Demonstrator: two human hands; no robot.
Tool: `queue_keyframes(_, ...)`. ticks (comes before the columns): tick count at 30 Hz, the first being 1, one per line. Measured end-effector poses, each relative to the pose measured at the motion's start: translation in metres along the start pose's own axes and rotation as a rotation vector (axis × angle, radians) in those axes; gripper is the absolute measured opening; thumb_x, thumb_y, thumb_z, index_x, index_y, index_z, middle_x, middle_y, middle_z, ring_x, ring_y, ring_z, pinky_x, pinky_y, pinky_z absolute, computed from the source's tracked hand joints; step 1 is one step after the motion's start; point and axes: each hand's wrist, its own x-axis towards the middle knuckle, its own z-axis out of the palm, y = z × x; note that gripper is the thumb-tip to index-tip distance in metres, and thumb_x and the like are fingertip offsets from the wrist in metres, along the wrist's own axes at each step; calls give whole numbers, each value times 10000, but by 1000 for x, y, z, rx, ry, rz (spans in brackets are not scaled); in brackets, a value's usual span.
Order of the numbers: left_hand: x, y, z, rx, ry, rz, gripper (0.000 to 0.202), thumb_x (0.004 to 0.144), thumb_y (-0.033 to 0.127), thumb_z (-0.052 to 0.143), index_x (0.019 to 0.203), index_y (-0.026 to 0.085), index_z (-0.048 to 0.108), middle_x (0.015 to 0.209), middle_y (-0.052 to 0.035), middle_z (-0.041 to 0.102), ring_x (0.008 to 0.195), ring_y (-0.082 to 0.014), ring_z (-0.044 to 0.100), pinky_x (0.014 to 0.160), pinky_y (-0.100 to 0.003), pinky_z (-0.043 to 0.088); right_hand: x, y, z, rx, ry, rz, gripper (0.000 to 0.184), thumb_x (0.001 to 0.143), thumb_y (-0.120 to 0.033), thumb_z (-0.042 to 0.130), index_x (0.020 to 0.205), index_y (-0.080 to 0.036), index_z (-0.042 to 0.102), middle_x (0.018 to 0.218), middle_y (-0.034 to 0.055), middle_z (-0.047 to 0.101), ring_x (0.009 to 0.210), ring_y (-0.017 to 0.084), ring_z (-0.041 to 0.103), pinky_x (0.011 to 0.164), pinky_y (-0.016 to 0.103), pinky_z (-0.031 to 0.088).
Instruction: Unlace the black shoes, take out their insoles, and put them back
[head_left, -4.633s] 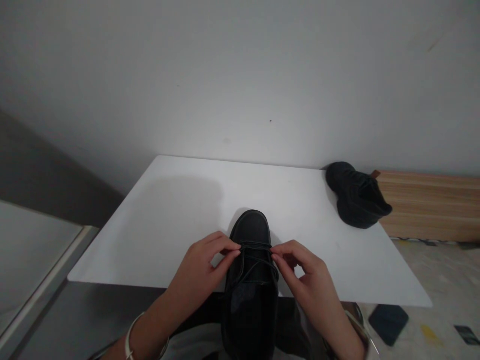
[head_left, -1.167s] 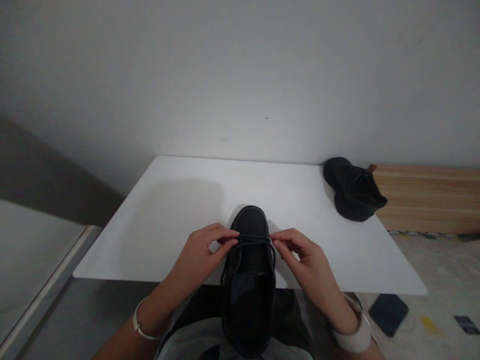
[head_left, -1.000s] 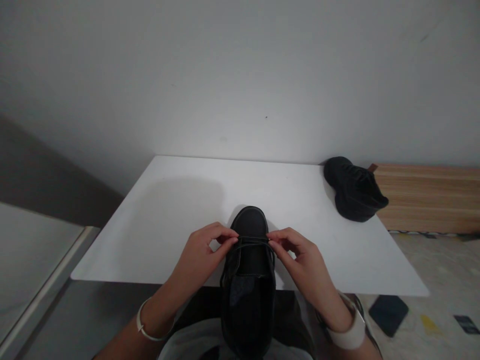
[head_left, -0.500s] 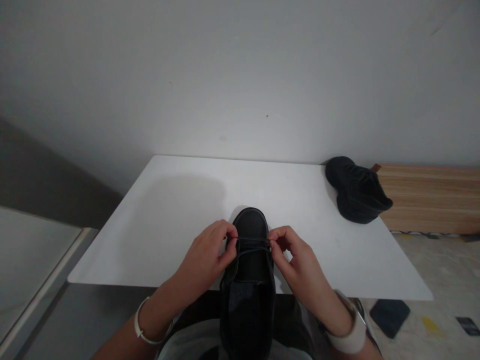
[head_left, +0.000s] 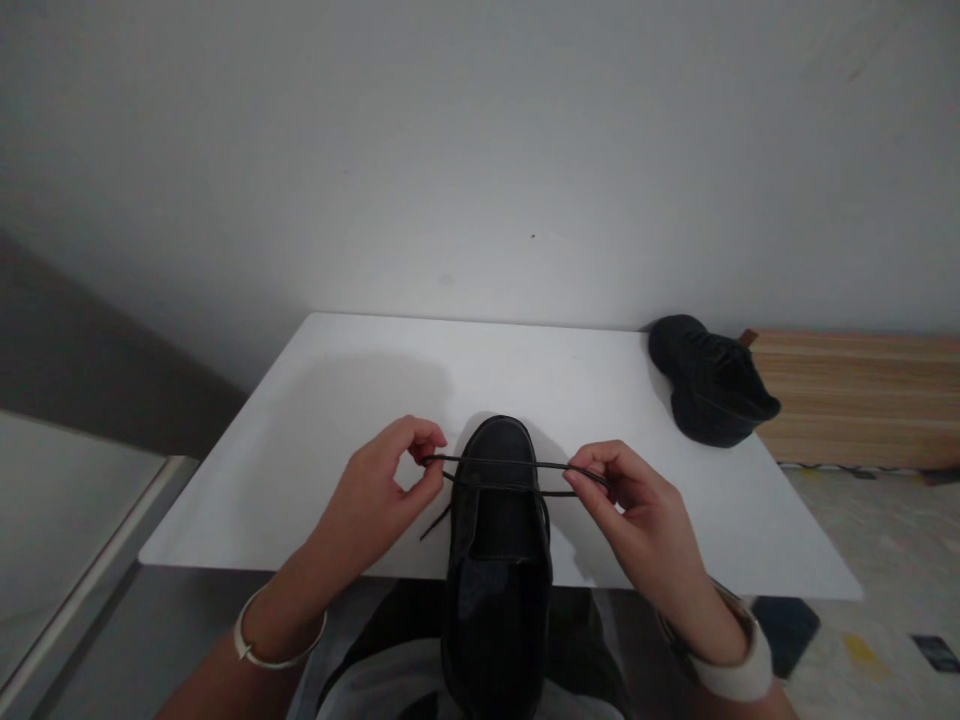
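A black shoe (head_left: 504, 525) points away from me, its toe over the white table and its heel near my lap. Black shoelace (head_left: 517, 463) runs across the shoe's front, stretched between my hands in two roughly parallel strands. To the left of the toe, my left hand (head_left: 390, 485) pinches the lace between thumb and fingers. On the other side, my right hand (head_left: 626, 500) is closed on the lace too, with a loop of it at the fingers. One loose lace end hangs down at the shoe's left side.
Another black shoe (head_left: 711, 380) stands at the table's back right corner. The white table (head_left: 360, 400) meets a grey wall (head_left: 480, 150) at its far edge. Beyond the right side are a wooden board (head_left: 862, 390) and a patterned floor (head_left: 885, 560).
Both hands have moved outward from the shoe, the left to the left and the right to the right. More lace now spans between them, and a loose end shows on the left.
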Motion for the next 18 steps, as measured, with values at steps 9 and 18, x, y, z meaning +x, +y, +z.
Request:
queue_keyframes(9, -9, -13, -42, -170, 247, -162, 76, 830, 267, 726, 870, 236, 669, 820, 7, 692, 754, -161, 663, 721, -269, 560, -4, 6, -40, -104, 177, -46, 132, 906, -350, 700, 876, -225, 726, 795, 29, 701, 691, 164, 617, 587, 262, 482)
queue_keyframes(18, -20, -21, -90, -460, 304, 54, 122, 800, 166, 795, 808, 212, 682, 766, 17, 657, 756, -138, 635, 656, -241, 542, -8, -1, -49, -207, 221, -146, 92, 922, -333, 706, 891, -248, 725, 802, 18, 671, 687, 155, 582, 596, 276, 443)
